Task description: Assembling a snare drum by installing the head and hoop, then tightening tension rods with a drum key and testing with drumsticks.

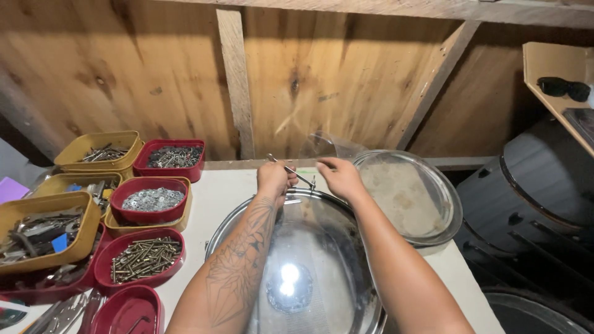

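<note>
Left hand (275, 178): your fingers are pinched shut on a long metal screw (291, 171), held above the far rim of the big shiny tray (346, 247).
Right hand (339, 177): your fingers are curled narrow near the screw's tip; whether they grip anything I cannot tell.
Slip risk: the screw is thin and held only at one end, so a loose pinch could drop it onto the tray, where it may roll.
Snag risk: the clear plastic bag (328, 146) sits just behind your hands, and the tip could tear it.
Sleeve-side risk: red bowls of screws (145, 256) and washers (151, 199) lie near your left elbow, and a wide swing could tip them off the table (216, 198).
</note>
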